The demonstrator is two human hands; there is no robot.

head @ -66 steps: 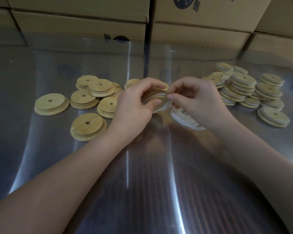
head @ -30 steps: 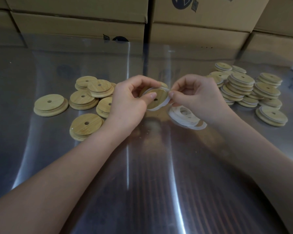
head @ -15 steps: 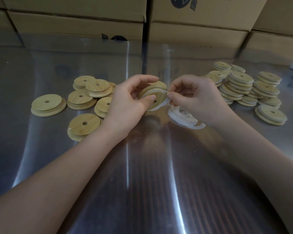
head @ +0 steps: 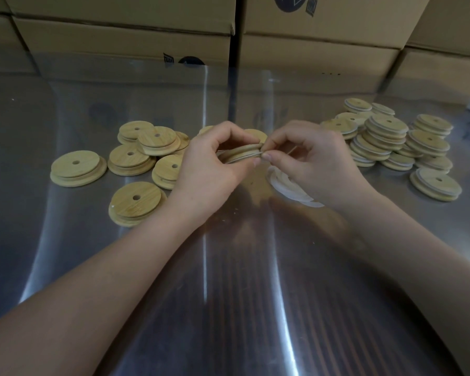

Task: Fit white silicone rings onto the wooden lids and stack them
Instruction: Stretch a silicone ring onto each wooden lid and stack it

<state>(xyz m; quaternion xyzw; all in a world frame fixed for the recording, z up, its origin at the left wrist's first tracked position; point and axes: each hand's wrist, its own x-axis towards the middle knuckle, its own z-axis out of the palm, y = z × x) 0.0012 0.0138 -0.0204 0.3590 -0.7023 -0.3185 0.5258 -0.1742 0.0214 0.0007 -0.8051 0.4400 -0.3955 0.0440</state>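
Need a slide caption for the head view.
Left hand holds a wooden lid while right hand pinches its white ring.

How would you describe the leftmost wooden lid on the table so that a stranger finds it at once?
Start at the shiny metal table and find the group of bare wooden lids left of the left hand. The wanted lid lies flat at that group's far left end. Unlike the overlapping lids beside it, it lies alone.

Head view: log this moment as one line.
step: ring fitting | left hand: holds wooden lid | right hand: pinches white ring at lid rim | bare lids: left | ringed stacks: right
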